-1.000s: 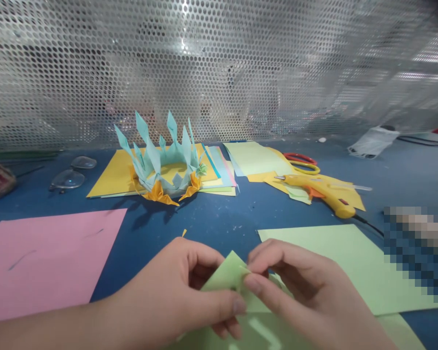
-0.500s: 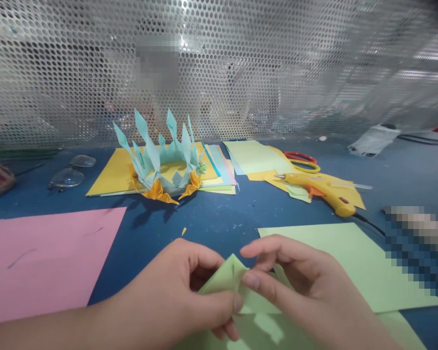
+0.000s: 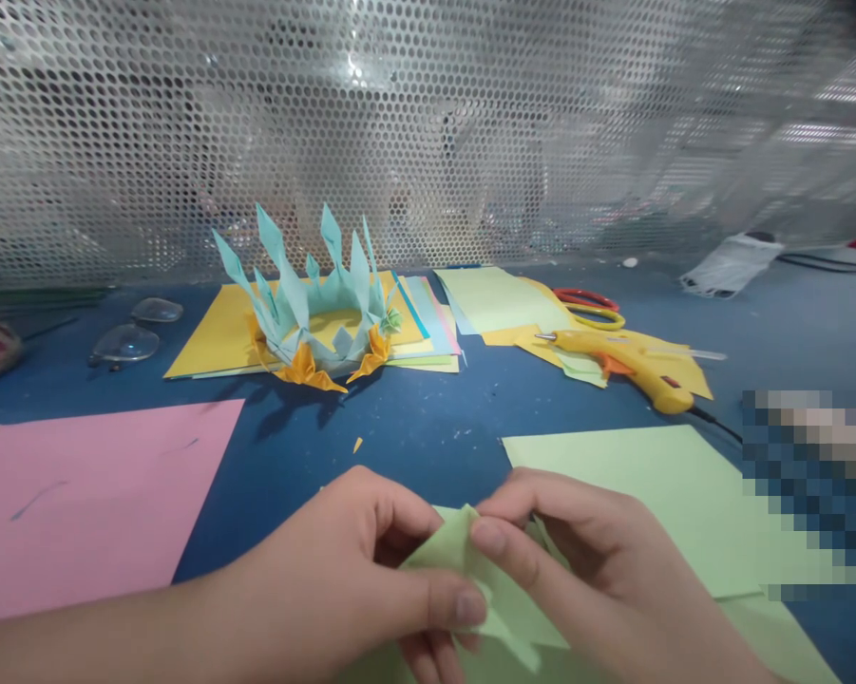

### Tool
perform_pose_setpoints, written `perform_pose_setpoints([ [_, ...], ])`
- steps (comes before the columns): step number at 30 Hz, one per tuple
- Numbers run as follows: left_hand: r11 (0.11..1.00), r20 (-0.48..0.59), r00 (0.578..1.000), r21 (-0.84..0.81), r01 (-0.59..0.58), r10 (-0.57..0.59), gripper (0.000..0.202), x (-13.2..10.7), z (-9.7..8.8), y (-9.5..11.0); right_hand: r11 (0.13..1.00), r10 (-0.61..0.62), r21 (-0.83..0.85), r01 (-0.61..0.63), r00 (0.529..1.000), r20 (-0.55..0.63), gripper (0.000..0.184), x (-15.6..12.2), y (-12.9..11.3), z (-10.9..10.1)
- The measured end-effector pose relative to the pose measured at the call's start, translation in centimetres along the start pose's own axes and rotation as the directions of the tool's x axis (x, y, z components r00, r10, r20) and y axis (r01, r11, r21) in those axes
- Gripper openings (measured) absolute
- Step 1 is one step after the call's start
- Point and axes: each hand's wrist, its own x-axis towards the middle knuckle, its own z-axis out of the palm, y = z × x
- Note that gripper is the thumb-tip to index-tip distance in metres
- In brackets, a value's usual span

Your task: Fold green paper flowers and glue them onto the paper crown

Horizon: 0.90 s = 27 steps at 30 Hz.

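A small folded piece of light green paper [image 3: 447, 546] is held between my two hands, low in the middle of the head view. My left hand [image 3: 370, 560] grips its left side, thumb laid across the front and fingers behind. With thumb and forefinger, my right hand [image 3: 562, 551] pinches the paper near its peaked top corner. Under and behind the hands lie light green sheets [image 3: 656, 503] on the blue table [image 3: 399, 418]. Part of the folded paper is hidden by my fingers.
A light blue paper crown [image 3: 295, 294] with orange folded pieces stands on stacked coloured paper [image 3: 199, 332]. Pink paper [image 3: 92, 503] and glasses [image 3: 124, 344] lie left. To the right are a yellow glue gun [image 3: 627, 359], scissors [image 3: 591, 309] and a face mask [image 3: 732, 264]. Perforated metal [image 3: 413, 123] rises behind.
My right thumb and forefinger have closed on the top corner of the green paper, where they were apart before. My left thumb has slid slightly right and down.
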Motion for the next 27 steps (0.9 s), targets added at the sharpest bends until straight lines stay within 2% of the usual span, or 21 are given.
perform_pose_setpoints([
  [3,1.000,0.032,0.999,-0.007,0.020,-0.019,0.006,0.02,-0.11,0.08,0.999,0.020,0.031,-0.019,0.999,-0.026,0.022,-0.29,-0.17,0.21],
  [6,0.998,0.017,0.999,0.056,0.038,-0.039,0.005,-0.11,-0.02,0.13,0.998,0.041,0.055,-0.038,0.998,-0.042,0.021,-0.49,-0.31,0.41],
  [15,0.992,0.010,1.000,0.125,-0.006,0.004,0.009,0.03,0.04,-0.25,0.996,0.072,0.051,-0.072,0.997,-0.011,0.021,-0.51,-0.44,0.57],
  [23,0.996,0.006,1.000,0.086,0.019,-0.020,0.007,-0.06,0.04,0.23,0.986,0.134,0.089,-0.138,0.990,0.040,0.022,-0.30,-0.51,0.49],
  [27,0.979,-0.020,1.000,0.205,-0.019,0.024,0.015,-0.15,0.10,0.34,0.987,0.130,0.085,-0.134,0.990,0.045,0.021,-0.41,-0.55,0.51],
])
